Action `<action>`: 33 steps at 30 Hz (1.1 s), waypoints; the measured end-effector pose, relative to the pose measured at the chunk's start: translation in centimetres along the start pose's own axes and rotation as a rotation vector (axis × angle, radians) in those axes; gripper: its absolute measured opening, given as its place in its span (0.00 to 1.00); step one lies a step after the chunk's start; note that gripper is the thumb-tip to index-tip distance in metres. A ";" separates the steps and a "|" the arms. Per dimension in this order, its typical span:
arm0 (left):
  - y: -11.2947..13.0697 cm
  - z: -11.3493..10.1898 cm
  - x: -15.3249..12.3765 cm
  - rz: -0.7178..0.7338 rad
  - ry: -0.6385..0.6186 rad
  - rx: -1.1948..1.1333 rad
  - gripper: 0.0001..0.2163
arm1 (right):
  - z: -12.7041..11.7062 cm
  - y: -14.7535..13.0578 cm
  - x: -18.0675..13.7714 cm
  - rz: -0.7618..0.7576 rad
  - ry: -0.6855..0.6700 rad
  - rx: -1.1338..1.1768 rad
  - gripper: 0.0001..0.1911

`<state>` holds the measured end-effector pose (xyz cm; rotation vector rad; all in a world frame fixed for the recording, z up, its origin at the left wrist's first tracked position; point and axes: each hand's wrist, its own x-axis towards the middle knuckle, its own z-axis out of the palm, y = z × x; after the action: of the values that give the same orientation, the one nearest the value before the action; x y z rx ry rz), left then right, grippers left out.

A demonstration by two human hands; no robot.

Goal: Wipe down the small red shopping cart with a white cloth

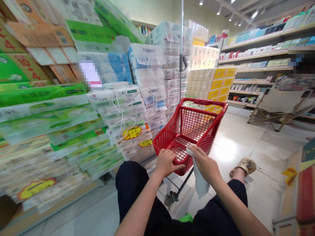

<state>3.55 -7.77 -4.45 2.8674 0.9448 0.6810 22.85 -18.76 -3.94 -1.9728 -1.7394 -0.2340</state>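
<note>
A small red plastic cart (194,127) stands a little right of the frame's centre. Its basket is a deep tapered box with fine lattice walls and a thick, smooth, rounded rim. A dark metal stem under it runs down to a caster on the pale glossy floor tiles (246,137).

The left hand (167,162) sits at the near left corner of the basket, its fingers curled over the rim and closed on it. The right hand (205,164) lies just beside it at the near right of the rim, closed around a white cloth (200,182). The cloth is soft and limp. Its top edge is bunched against the rim under the fingers, and the rest hangs down in a long crumpled fold below the wrist.

Filling the left half of the frame are leaning stacks of tissue packs (73,131) in shiny film wrap, green and white, with yellow starburst price stickers. A thin metal pole (181,49) rises behind the cart. At centre right stands a folding chair (280,105) with a canvas seat and a wooden frame. Long shelves (258,49) of boxed goods run across the upper right. A foot in a beige sandal (244,165) rests on the tiles to the right of the hands.
</note>
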 end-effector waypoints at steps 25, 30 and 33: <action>0.3 1.8 0.2 0.102 0.041 -0.033 0.18 | 1.5 -1.9 -4.2 -0.203 0.071 0.023 0.32; 0.9 2.2 0.4 0.089 0.058 -0.024 0.21 | 0.0 0.4 -2.3 -0.108 0.089 -0.018 0.29; 1.3 2.5 0.6 0.076 0.061 -0.035 0.20 | 0.4 0.1 -2.2 -0.076 0.091 -0.031 0.29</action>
<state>5.77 -8.19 -6.23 2.8807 0.8251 0.7872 22.48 -20.56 -5.26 -1.8896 -1.7638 -0.3733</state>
